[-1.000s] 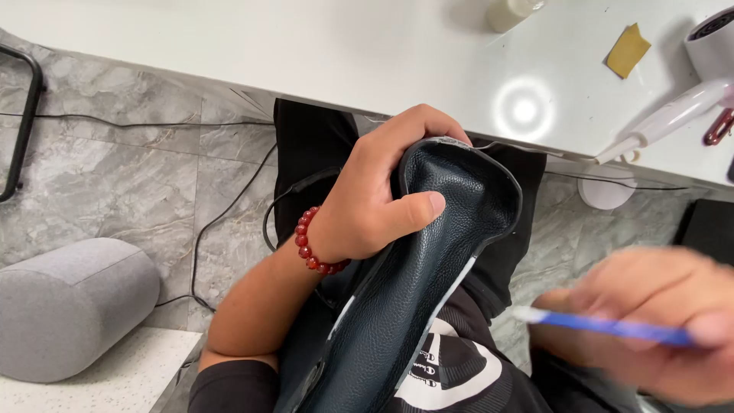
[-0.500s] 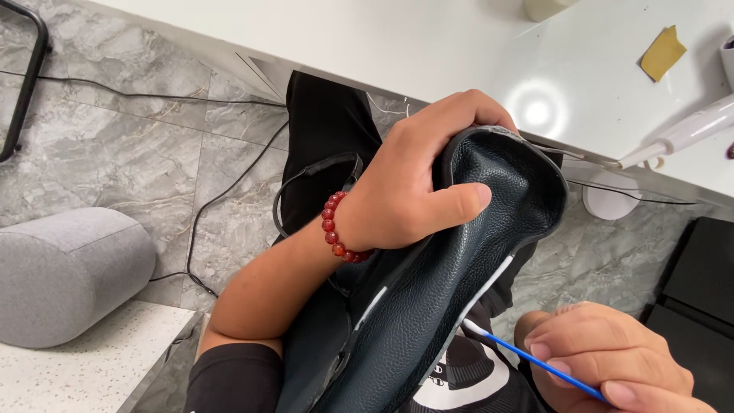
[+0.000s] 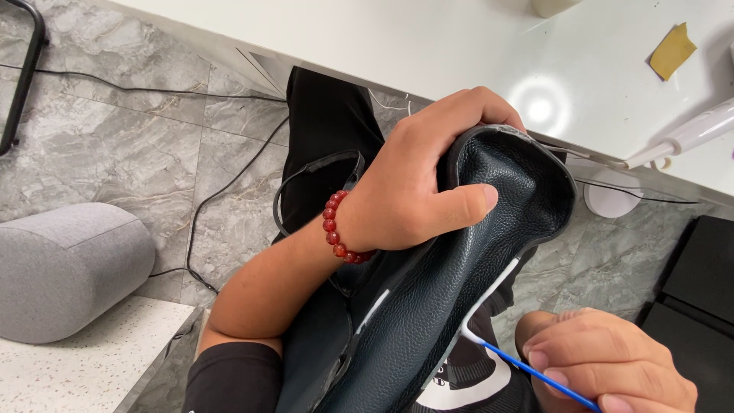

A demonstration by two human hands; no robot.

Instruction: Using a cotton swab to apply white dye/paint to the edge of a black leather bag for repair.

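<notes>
My left hand (image 3: 424, 183) grips the top corner of a dark pebbled leather bag (image 3: 459, 298), thumb pressed on its face. A red bead bracelet (image 3: 336, 229) circles that wrist. My right hand (image 3: 604, 363), at the lower right, pinches a thin blue stick with a white tip (image 3: 527, 367). The white tip touches the bag's pale edge strip near its lower side. The bag rests over my lap, its strap (image 3: 306, 180) looping to the left.
A white table (image 3: 397, 46) runs along the top, with a yellow scrap (image 3: 673, 50) and a white tool handle (image 3: 688, 138) on it. A grey cylindrical cushion (image 3: 65, 268) lies at left. Cables cross the grey marble floor (image 3: 115, 145). Black boxes (image 3: 699, 283) stand at right.
My right hand has brought the blue stick leftward, its white tip now against the bag's edge. The left hand keeps its grip; the view shifted slightly.
</notes>
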